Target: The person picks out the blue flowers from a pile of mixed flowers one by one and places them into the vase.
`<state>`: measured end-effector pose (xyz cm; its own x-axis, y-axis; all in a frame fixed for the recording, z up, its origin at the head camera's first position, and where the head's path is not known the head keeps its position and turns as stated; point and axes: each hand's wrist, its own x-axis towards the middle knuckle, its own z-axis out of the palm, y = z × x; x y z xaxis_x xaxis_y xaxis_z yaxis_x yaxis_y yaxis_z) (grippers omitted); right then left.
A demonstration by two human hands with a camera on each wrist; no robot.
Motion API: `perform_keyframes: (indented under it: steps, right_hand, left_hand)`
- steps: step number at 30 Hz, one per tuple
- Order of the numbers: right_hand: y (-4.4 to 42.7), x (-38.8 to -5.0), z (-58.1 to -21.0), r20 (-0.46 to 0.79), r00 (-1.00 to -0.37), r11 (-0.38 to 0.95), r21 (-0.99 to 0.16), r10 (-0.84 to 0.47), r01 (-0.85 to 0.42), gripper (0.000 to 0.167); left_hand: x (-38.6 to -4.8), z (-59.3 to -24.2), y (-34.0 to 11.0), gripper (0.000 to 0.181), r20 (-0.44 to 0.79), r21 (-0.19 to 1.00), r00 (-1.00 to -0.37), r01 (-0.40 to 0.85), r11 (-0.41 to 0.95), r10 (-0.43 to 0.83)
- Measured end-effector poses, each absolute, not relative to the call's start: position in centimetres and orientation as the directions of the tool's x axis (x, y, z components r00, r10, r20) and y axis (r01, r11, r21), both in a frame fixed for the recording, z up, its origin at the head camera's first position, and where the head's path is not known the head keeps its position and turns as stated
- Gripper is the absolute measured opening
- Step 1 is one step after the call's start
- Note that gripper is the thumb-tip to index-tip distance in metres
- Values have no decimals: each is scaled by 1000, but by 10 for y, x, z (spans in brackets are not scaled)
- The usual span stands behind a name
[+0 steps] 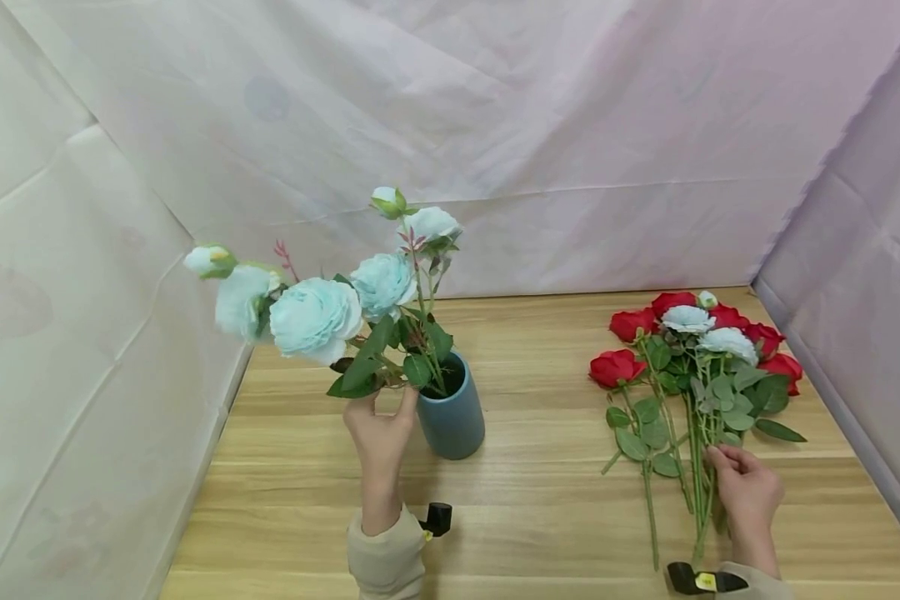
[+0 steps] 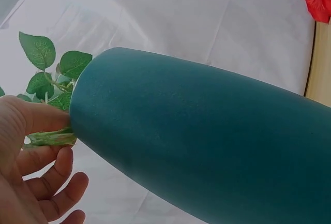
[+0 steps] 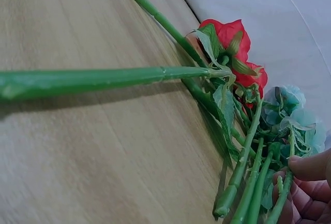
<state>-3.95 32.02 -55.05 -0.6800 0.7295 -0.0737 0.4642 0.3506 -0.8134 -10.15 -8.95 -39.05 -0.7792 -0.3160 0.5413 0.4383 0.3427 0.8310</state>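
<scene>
A blue-green vase (image 1: 453,423) stands upright, with pale blue artificial flowers (image 1: 317,318) above and left of its mouth. Beside the rim, my left hand (image 1: 381,429) pinches a green flower stem (image 2: 51,138) between thumb and index finger, the other fingers loosely curled. Some stems run down inside the vase; their lower ends are hidden. On the right lies a bunch of red roses (image 1: 617,367) with pale blue flowers (image 1: 727,343) among them. There my right hand (image 1: 752,493) pinches a thin stem (image 3: 283,195) that leads to the pale blue blooms.
The wooden table (image 1: 540,467) extends between the vase and the bunch. White cloth (image 1: 495,125) hangs behind and at both sides. Loose rose stems (image 1: 651,517) point toward the table's near side. Black wrist-camera mounts show on both wrists.
</scene>
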Motion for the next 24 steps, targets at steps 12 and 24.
perform_keyframes:
  steps: [12, 24]
  right_hand:
    - [320, -39, -549, -103, -682, 333, -813, 724, 477, 34]
    - [320, -37, -548, -33, -686, 391, -801, 727, 453, 31]
  left_hand:
    - [-98, -386, -90, 34, 492, 855, -830, 403, 326, -262]
    - [-103, -409, -98, 38, 464, 861, -854, 372, 347, -235]
